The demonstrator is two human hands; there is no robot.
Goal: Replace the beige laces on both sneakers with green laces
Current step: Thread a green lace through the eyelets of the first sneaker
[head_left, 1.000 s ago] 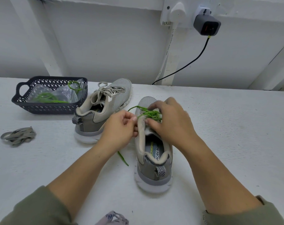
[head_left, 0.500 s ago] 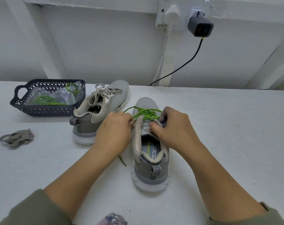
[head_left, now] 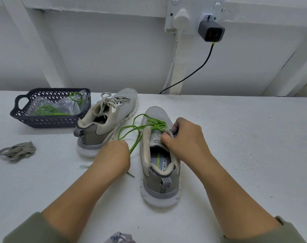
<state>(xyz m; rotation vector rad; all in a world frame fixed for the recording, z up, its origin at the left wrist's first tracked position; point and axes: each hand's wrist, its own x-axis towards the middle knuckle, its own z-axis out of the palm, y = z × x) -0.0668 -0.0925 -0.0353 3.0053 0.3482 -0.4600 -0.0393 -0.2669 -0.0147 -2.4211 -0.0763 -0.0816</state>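
Fingers of the left hand point(head_left: 114, 156) curl round a green lace point(head_left: 155, 124), drawn out left of the near sneaker point(head_left: 160, 183) it threads. The right hand point(head_left: 186, 137) pinches that sneaker's upper beside the lacing. The beige-laced sneaker point(head_left: 105, 120) stands just beside a basket point(head_left: 49, 122).

On the white counter point(head_left: 237, 155) the right hand point(head_left: 186, 137) pinches the upper edge of the near sneaker point(head_left: 159, 186) while the left hand point(head_left: 112, 156) grips a strand of its green lace point(head_left: 155, 124), the second sneaker point(head_left: 103, 130), with beige laces point(head_left: 114, 100), standing just beside a dark basket point(head_left: 49, 122).
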